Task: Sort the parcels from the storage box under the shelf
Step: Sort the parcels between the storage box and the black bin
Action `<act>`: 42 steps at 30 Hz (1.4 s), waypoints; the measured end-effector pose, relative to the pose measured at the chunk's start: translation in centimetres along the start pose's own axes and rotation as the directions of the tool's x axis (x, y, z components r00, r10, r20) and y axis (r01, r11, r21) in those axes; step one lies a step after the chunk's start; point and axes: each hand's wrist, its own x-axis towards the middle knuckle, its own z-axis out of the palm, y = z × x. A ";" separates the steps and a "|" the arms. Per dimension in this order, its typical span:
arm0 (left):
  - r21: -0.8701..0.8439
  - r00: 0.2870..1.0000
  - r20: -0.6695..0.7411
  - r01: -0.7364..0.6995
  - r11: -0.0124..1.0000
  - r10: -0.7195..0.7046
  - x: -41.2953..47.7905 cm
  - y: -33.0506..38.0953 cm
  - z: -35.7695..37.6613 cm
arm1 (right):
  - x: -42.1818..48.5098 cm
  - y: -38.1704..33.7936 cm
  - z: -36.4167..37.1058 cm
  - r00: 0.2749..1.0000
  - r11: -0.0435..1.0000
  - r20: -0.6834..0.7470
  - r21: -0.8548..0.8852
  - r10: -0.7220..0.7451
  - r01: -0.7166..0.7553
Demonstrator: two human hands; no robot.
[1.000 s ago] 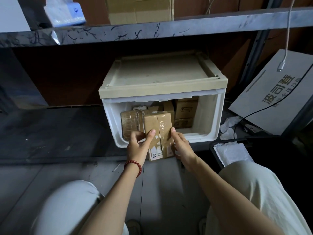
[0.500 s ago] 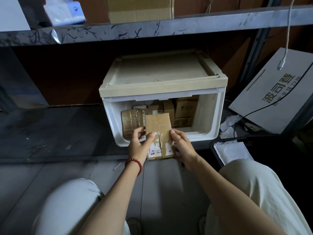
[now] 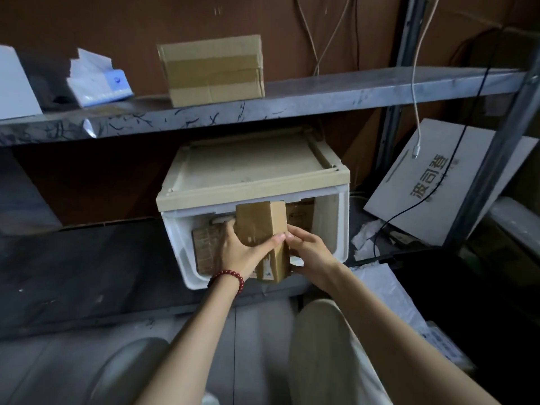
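1. Parcel point(image 3: 261, 222): brown cardboard, upright, held at the mouth of the storage box point(image 3: 342, 226), which sits under the shelf point(image 3: 321, 97). In this view its top edge overlaps the box's beige lid point(image 3: 251, 171).
2. Left hand point(image 3: 238, 251): thumb across the front face, the other fingers point(image 3: 230, 229) wrapped round the left edge. Right hand point(image 3: 308, 249): curled on the right edge, thumb low near the bottom corner. Both grip the one parcel.
3. Risk: the top edge looks close to the lid's front lip. A lift straight up would likely snag there and wrench the grip loose.
4. Risk: the faces carry glossy tape, and the hold is mostly on the edges. A quick turn could let the parcel slide and drop to the floor.
5. Risk: a taped parcel point(image 3: 204, 247) stands just behind the left hand, touching or nearly so; cannot tell which. Drawing the hand back could tip it out over the low front wall.
6. Risk: the box front sits at the edge of the lower shelf point(image 3: 87, 258). A snagged pull may drag the whole box forward.
7. Black bin point(image 3: 409, 252) lies to the right, and a white cable point(image 3: 416, 135) hangs above that side. A wide swing could hook it.
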 end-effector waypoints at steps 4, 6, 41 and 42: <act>0.001 0.985 0.088 -0.148 0.989 0.147 -0.3 2.3 3.2 | -1.2 -0.3 -4.0 0.993 0.989 -0.059 0.106 0.105 -0.098; -0.033 0.966 0.147 -0.212 0.977 0.215 -0.7 3.2 5.3 | -2.2 0.2 -6.6 0.957 0.952 -0.098 0.168 0.273 -0.254; 0.299 0.515 0.856 -0.440 0.847 -0.035 -7.9 -0.3 43.6 | -19.3 13.5 -38.5 0.431 0.897 -0.849 0.103 0.304 -0.430; 0.310 0.495 0.868 -0.461 0.831 -0.049 -7.9 -0.9 44.2 | -19.3 13.9 -38.9 0.435 0.873 -0.846 0.071 0.309 -0.482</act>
